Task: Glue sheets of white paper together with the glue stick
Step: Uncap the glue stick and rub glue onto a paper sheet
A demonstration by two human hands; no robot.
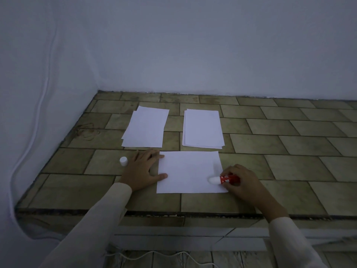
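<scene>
Right hand (243, 182) is wrapped around the red glue stick (229, 179). The stick lies nearly flat, pointing left, with its white tip down on the single sheet (185, 171) near the sheet's right, near corner. So I'd say we're in the middle of the gluing step, and probably early in it, since the tip is way over at one edge. I honestly can't see any glue trail on the paper; white on white in this dim light shows nothing.

Left hand (141, 171) is flat with the fingers spread, and the thumb and fingertips press on the sheet's left edge to pin it down.

Just left of that hand the white cap (123, 161) stands upright on the counter (289, 151), so uncapping is done.

Further back are two piles of white paper side by side, the left pile (144, 128) and the right pile (202, 130), each a few sheets a bit fanned out. I can't tell if either one is already glued.

My guess at what's left:
- cover the rest of this sheet
- lay another sheet on top and press it
- repeat for the piles
</scene>
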